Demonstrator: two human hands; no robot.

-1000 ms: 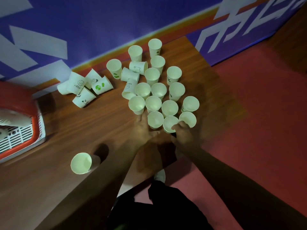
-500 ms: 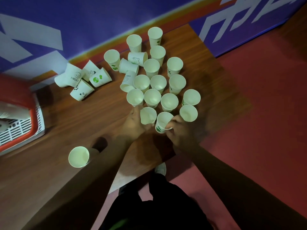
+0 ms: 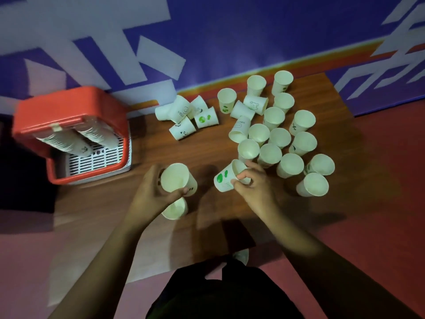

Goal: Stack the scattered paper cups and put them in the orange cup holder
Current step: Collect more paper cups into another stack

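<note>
Many white, printed paper cups (image 3: pixel 274 118)

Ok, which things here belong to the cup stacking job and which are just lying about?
Job: left hand holding a black-printed cup; right hand gripping the green-spotted cup; loose cups on the table; orange cup holder with stacked cups inside.
Just there: blue banner; red floor.
</note>
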